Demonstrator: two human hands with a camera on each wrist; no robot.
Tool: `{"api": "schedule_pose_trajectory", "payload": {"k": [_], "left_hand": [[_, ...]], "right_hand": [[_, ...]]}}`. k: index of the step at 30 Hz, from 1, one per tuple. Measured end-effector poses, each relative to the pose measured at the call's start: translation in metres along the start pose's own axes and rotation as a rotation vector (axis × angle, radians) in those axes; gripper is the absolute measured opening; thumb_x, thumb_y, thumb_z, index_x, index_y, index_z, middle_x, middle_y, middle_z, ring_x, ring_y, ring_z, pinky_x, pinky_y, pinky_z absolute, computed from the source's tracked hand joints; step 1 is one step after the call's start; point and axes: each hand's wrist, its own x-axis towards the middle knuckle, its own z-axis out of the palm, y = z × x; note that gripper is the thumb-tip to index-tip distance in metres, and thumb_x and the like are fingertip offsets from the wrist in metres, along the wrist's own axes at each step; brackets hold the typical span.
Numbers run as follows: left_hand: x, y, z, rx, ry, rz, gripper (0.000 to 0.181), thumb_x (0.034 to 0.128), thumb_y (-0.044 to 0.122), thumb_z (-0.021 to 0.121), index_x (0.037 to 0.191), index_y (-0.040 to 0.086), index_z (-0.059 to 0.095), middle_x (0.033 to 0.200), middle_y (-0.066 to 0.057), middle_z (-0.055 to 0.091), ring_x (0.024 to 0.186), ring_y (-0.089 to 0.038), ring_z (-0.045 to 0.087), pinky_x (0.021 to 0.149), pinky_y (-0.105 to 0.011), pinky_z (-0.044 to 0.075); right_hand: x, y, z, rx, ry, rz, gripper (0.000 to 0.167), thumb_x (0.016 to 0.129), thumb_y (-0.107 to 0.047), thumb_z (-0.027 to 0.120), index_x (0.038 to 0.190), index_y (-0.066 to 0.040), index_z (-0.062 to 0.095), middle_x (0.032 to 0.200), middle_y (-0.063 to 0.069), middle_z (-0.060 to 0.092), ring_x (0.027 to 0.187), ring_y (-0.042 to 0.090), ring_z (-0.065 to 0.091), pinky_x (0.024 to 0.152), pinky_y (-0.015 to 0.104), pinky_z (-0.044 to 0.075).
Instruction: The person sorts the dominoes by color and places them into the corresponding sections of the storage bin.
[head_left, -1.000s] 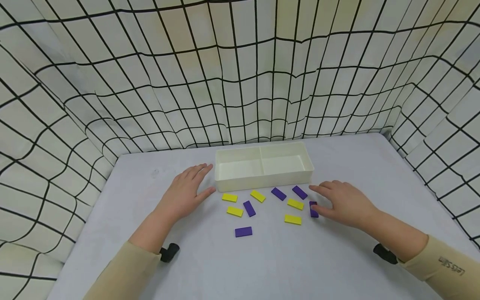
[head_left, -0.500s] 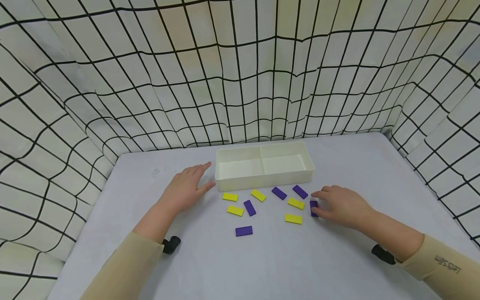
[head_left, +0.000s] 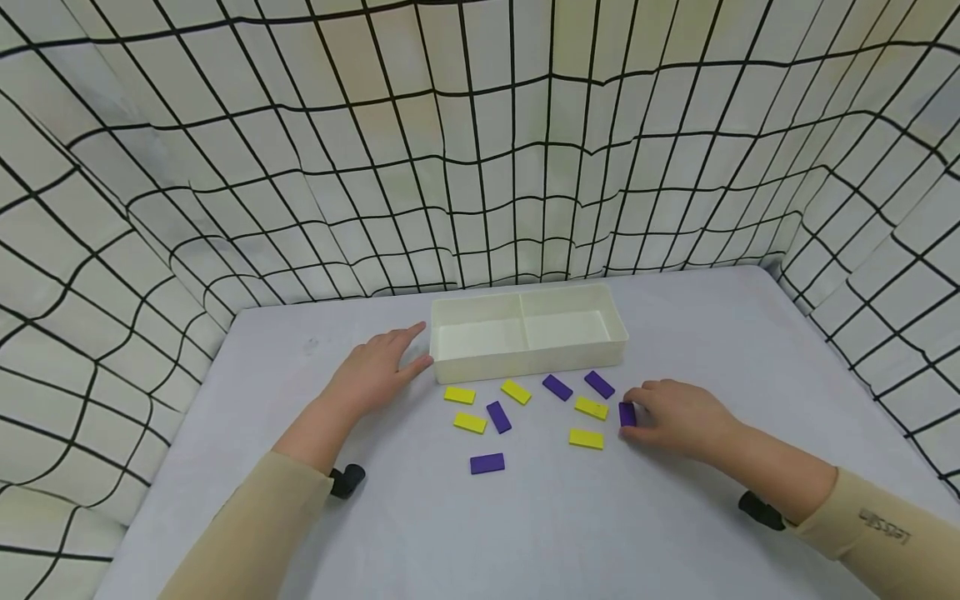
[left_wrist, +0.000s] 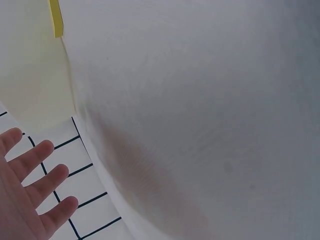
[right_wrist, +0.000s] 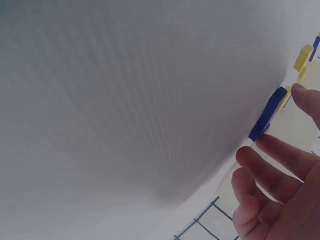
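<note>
My right hand (head_left: 678, 418) pinches a small purple block (head_left: 627, 414) lengthwise between thumb and index finger, low over the white table. In the right wrist view the purple block (right_wrist: 268, 115) shows between the thumb and index fingertips, the other fingers loosely bent. My left hand (head_left: 369, 375) is held with fingers spread at the left end of a white two-compartment box (head_left: 487, 369) and holds nothing. The left wrist view shows the fingers of that hand (left_wrist: 25, 190) apart. Several yellow blocks (head_left: 469, 423) and purple blocks (head_left: 487, 463) lie scattered in front of the box.
The table (head_left: 555, 533) has a white covering. Black netting (head_left: 495, 167) hangs over pale walls behind it and at both sides. Black wrist cameras (head_left: 347, 481) sit beneath both wrists.
My right thumb and index finger have closed on the purple block, and that hand has come slightly nearer. The left hand has barely moved. The other blocks and the box stay put.
</note>
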Motion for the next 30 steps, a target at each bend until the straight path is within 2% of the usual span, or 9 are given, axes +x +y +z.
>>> {"api": "schedule_pose_trajectory", "payload": {"k": [7, 14, 21, 30], "left_hand": [[0.0031, -0.0014, 0.0048, 0.003, -0.006, 0.001, 0.075, 0.0983, 0.065, 0.038, 0.158, 0.022, 0.027, 0.154, -0.012, 0.041, 0.141, -0.037, 0.035, 0.111, -0.06, 0.029], [0.0042, -0.0006, 0.0043, -0.012, -0.014, 0.003, 0.072, 0.0991, 0.062, 0.041, 0.158, 0.023, 0.026, 0.154, -0.011, 0.04, 0.141, -0.037, 0.035, 0.111, -0.06, 0.029], [0.0054, 0.0, 0.0035, -0.02, -0.019, 0.008, 0.075, 0.0976, 0.066, 0.039, 0.159, 0.026, 0.022, 0.155, -0.011, 0.039, 0.141, -0.037, 0.035, 0.111, -0.059, 0.029], [0.0074, 0.0029, 0.0019, -0.032, -0.024, 0.022, 0.076, 0.098, 0.064, 0.041, 0.16, 0.025, 0.021, 0.155, -0.012, 0.039, 0.141, -0.038, 0.035, 0.111, -0.058, 0.03]], "right_hand": [[0.0036, -0.0003, 0.0033, -0.006, 0.007, 0.007, 0.05, 0.08, -0.052, 0.077, 0.112, -0.014, 0.07, 0.086, -0.004, 0.063, 0.078, 0.015, 0.059, 0.069, 0.035, 0.054], [0.0045, -0.0022, 0.0032, -0.019, 0.004, 0.02, 0.048, 0.082, -0.048, 0.077, 0.113, -0.013, 0.068, 0.083, -0.003, 0.06, 0.076, 0.015, 0.057, 0.068, 0.035, 0.053], [0.0026, 0.0, 0.0034, -0.014, 0.0, 0.017, 0.047, 0.084, -0.04, 0.076, 0.12, -0.011, 0.067, 0.091, 0.0, 0.064, 0.079, 0.016, 0.059, 0.072, 0.037, 0.054], [0.0028, 0.0039, 0.0022, 0.018, -0.001, -0.004, 0.039, 0.084, -0.021, 0.076, 0.121, -0.012, 0.067, 0.094, 0.0, 0.066, 0.081, 0.016, 0.061, 0.075, 0.039, 0.055]]}}
